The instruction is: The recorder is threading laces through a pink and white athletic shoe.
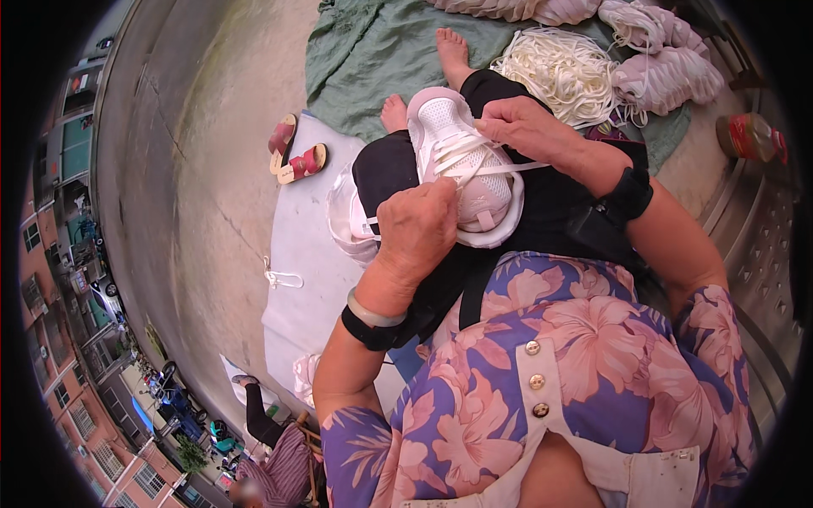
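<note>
A white and pale pink sneaker (pixel 442 116) rests on my lap, its toe pointing away from me. Flat white shoelace (pixel 463 146) crosses over its tongue in several loose strands. My left hand (pixel 417 222) is closed at the shoe's left side, near the eyelets, pinching the lace. On the other side, my right hand (pixel 527 127) pinches at the lace by the upper right eyelets. A strand runs from the shoe toward the right, under my right wrist. My fingers partly hide the ends of the lace.
A heap of white laces (pixel 559 74) lies on a green cloth (pixel 360 68), beside bundled pale pink shoes (pixel 665 78). Red sandals (pixel 302 163) stand at left near a white sheet (pixel 305 245) with a loose lace. A jar (pixel 747 137) stands far right. Another person (pixel 284 461) sits at lower left.
</note>
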Demonstrator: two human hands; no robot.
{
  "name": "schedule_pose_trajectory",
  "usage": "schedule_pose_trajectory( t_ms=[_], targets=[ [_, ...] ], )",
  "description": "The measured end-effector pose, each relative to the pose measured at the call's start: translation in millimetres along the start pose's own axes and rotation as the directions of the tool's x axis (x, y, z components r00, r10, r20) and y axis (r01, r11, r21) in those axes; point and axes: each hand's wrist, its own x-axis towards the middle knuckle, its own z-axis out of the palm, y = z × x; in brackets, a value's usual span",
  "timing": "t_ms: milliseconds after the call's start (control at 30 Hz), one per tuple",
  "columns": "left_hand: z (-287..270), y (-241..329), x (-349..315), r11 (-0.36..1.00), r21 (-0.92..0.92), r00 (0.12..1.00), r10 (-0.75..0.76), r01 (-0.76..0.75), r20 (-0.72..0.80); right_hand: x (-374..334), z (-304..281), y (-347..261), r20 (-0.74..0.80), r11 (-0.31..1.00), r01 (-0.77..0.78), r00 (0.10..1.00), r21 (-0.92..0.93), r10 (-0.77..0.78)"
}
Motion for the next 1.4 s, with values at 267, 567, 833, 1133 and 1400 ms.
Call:
schedule_pose_trajectory(
  t_ms=[267,567,833,1133,1400],
  targets=[
    [-5.8,-4.8,0.7,0.974,0.145,0.981,0.184,-0.173,-0.063,1.2,5.8,-1.4,-0.088,0.924,0.035,0.993,-0.382,-0.074],
    [-61.0,-22.4,-23.2,0.89,0.4,0.963,0.262,-0.217,-0.061,-6.6,10.4,-7.6,-0.189,0.929,0.07,0.971,-0.363,-0.147],
    [-38.5,-30.8,-54.1,0.993,0.089,0.997,-0.071,0.074,-0.041,-45.8,15.4,-1.0,-0.1,0.882,0.224,0.952,-0.415,-0.289],
    [-2.3,-20.8,-25.7,0.912,-0.226,0.919,-0.275,0.342,0.282,-53.7,24.5,2.9,0.024,0.557,0.337,0.869,-0.759,-0.493],
    [31.6,-28.2,-26.3,0.961,-0.168,0.975,-0.21,0.22,0.079,-30.6,25.2,8.3,0.185,0.474,0.385,0.891,-0.792,-0.414]
  ],
)
